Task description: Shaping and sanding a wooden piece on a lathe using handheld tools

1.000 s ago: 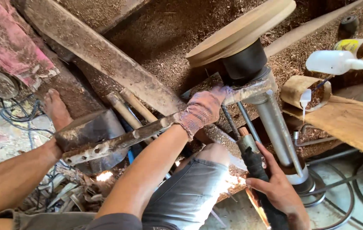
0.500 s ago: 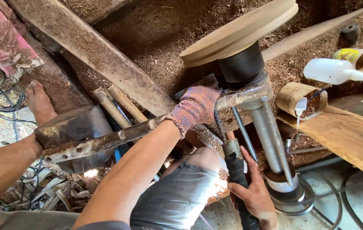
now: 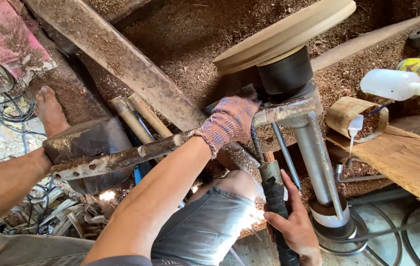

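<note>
**Gloved hand on the rest, tool drawn in under the disc**

My left hand [image 3: 229, 120], in its knitted glove, was curled down over the rusty tool-rest bar [image 3: 121, 157], fingers wrapped tight where the bar met the lathe post [image 3: 318, 162]. My right hand [image 3: 293, 224] was bare and closed around the taped black handle of the turning tool [image 3: 274, 197], its thin shaft running toward 12 o'clock, up past the glove.

Against the view 1 second earlier, both hands sat in the same grips, but the right hand and handle had come higher and closer to the post, and the whole scene stood nearer. I judged that I had leaned in and steadied the tool, not let go of anything.

The wooden disc [image 3: 289, 32] sat at 1 o'clock from the glove, on its dark chuck [image 3: 284, 74]. At 3 o'clock a white squeeze bottle [image 3: 397, 84] lay above a plank [image 3: 407, 162]. At 9 o'clock was my bare foot [image 3: 50, 111], sawdust all round.
</note>
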